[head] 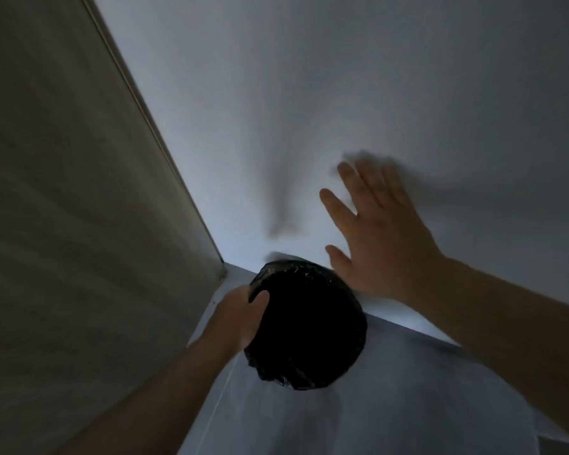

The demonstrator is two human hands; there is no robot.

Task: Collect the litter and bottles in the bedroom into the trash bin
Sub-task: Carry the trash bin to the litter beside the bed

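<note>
A round trash bin [306, 326] lined with a black plastic bag stands on the floor in a corner, seen from above. Its inside is dark and I cannot tell what it holds. My left hand [243, 315] grips the bin's left rim, thumb over the edge. My right hand [375, 238] is spread wide with fingers apart, holding nothing, raised above and to the right of the bin in front of the white wall. The hand is blurred by motion. No litter or bottle is visible.
A white wall [342, 93] fills the upper right. A beige panel, a door or wardrobe side [63, 208], runs down the left and meets the wall at the corner behind the bin. Pale grey floor [375, 405] lies below.
</note>
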